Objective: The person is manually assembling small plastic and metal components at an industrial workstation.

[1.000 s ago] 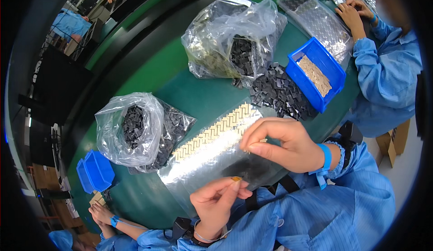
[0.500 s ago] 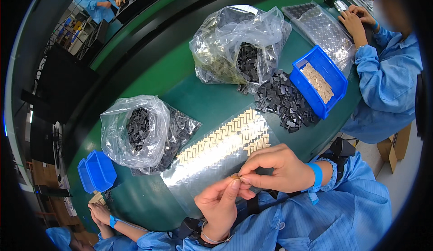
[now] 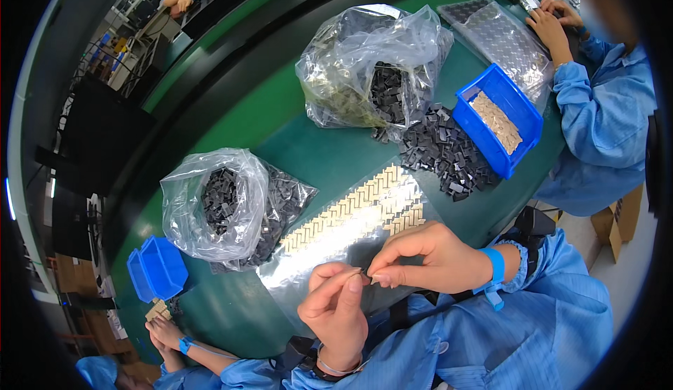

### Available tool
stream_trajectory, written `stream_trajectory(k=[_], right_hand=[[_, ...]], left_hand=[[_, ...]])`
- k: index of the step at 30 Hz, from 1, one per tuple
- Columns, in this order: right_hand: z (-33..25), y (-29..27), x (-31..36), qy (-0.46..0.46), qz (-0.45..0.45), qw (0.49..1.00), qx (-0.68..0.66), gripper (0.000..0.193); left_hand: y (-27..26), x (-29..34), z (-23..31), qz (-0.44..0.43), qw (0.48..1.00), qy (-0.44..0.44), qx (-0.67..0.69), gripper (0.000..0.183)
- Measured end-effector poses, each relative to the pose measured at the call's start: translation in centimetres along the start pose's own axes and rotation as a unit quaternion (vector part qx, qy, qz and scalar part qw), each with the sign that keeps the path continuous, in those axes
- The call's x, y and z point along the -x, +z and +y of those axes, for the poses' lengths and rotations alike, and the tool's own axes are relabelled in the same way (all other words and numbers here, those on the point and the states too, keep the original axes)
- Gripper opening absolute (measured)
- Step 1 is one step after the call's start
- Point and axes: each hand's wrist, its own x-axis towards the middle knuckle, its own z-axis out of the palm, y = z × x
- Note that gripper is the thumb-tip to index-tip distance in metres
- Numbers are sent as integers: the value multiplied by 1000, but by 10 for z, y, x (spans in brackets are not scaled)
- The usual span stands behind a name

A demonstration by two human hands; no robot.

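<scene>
The left hand (image 3: 334, 318) and right hand (image 3: 438, 260) nearly meet near the beige pieces (image 3: 341, 213) on the sheet (image 3: 286, 288), each pinching a tiny piece (image 3: 373, 280) I can't identify.

Illumination: moderately bright. Glare whitens the sheet (image 3: 298, 272); highlights mark the bags (image 3: 336, 85). Fisheye distortion bends edges; corners black.

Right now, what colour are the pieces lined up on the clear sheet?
The pieces are pale cream; the head view shows them best.
</scene>
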Motion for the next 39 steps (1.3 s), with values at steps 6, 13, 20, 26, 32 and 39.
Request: stream_trajectory(k=[6,13,20,26,32,39], right_hand=[[3,6,0,19,11,999,-36,16],[3,6,1,-10,41,999,-8,15],[3,-14,11,-24,102,995,-1,11],[-50,-103,24,-149,315,866,358,6],[-33,-181,47,-76,300,725,616,6],[-30,-163,29,-168,311,733,581,7]], left_hand=[[0,5,-4,3,999,17,-27,13],[2,5,-7,-1,1000,-22,-8,13],[13,-7,-7,-38,961,-182,206,15],[-13,-12,40,4,995,67,-68,8],[-14,-21,50,-56,941,230,-241,8],[10,-18,76,-195,712,457,-496,28]])
